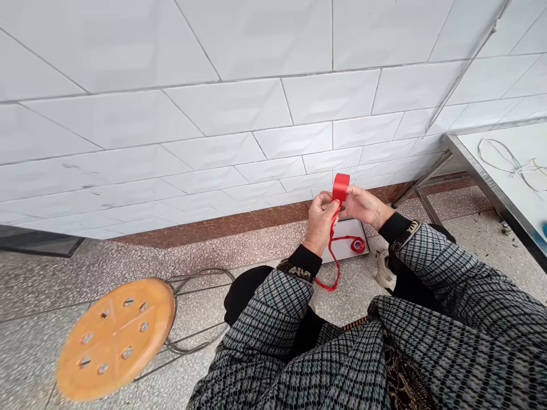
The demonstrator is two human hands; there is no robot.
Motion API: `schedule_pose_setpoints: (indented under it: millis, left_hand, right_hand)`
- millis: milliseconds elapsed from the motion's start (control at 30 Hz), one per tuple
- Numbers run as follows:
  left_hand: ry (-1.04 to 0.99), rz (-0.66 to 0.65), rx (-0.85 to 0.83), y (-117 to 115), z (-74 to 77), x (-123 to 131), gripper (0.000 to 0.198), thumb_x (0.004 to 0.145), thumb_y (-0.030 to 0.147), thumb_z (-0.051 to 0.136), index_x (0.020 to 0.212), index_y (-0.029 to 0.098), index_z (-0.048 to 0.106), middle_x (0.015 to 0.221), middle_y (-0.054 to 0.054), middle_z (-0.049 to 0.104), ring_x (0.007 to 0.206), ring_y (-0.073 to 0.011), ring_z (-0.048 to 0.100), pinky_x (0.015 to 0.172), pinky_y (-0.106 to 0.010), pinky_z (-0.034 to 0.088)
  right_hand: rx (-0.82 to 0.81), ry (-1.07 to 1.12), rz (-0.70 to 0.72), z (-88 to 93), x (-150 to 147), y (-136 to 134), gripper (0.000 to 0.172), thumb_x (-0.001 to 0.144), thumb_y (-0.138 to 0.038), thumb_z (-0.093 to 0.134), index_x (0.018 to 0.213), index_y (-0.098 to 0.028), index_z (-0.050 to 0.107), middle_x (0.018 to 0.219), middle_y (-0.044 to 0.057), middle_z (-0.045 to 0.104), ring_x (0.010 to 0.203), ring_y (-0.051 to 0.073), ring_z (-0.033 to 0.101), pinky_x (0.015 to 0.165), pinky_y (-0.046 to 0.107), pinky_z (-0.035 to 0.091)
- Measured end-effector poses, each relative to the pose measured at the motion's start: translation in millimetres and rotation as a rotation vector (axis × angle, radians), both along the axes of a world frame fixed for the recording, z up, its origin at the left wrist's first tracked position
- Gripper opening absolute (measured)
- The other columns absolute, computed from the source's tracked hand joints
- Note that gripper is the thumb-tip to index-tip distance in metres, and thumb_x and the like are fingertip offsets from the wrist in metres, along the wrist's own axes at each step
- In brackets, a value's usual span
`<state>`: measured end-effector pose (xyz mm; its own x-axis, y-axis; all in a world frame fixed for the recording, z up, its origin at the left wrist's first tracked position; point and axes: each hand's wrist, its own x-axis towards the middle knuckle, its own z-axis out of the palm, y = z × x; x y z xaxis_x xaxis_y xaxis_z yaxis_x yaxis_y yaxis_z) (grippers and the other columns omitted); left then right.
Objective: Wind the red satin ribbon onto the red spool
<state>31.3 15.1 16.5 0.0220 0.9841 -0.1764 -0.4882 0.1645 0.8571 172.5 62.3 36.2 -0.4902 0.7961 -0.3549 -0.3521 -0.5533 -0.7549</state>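
My left hand (pixel 319 222) and my right hand (pixel 363 206) meet in front of me, both pinching a red ribbon (pixel 341 187). A folded loop of it stands up between the fingertips. The loose tail hangs down from my left hand and curls above the floor. It trails to a red ribbon spool (pixel 358 245) lying on a white board (pixel 344 230) on the floor. Both arms wear checked grey sleeves with black cuffs.
An orange round stool (pixel 115 337) with a wire frame stands at the lower left. A white tiled wall (pixel 239 108) runs across the back. A metal-edged table (pixel 504 171) with white cord on it is at the right. A white shoe (pixel 384 272) shows near my knee.
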Motion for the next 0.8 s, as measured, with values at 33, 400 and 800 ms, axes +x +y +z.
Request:
schedule_pose_setpoints:
  millis: [33,400,800]
  left_hand:
    - [0.010,0.006,0.019,0,-0.9,0,0.054,0.071,0.046,0.095,0.097,0.023,0.053,0.061,0.011,0.059,0.037,-0.0032,0.038,0.041,-0.022,0.025]
    - [0.072,-0.036,0.122,7,-13.4,-2,0.068,0.069,0.054,0.095,0.122,0.022,0.066,0.057,0.011,0.059,0.036,-0.0060,0.043,0.040,-0.024,0.031]
    - [-0.016,-0.218,0.114,10,-10.2,-24,0.055,0.073,0.044,0.093,0.114,0.021,0.064,0.065,0.009,0.065,0.039,-0.0041,0.045,0.045,-0.022,0.030]
  right_hand:
    - [0.005,0.001,0.023,-0.8,0,0,0.020,0.080,-0.033,0.066,0.096,-0.022,0.059,0.092,0.009,0.080,0.093,0.029,0.074,0.078,0.048,0.065]
    - [-0.058,0.127,0.050,-6.8,-11,-5,0.025,0.086,-0.032,0.058,0.108,-0.021,0.063,0.092,0.008,0.079,0.082,0.027,0.072,0.058,0.034,0.057]
    - [0.051,0.024,-0.004,-7.4,-3,-9,0.030,0.086,-0.025,0.068,0.116,-0.027,0.065,0.099,0.003,0.075,0.092,0.025,0.066,0.085,0.049,0.062]
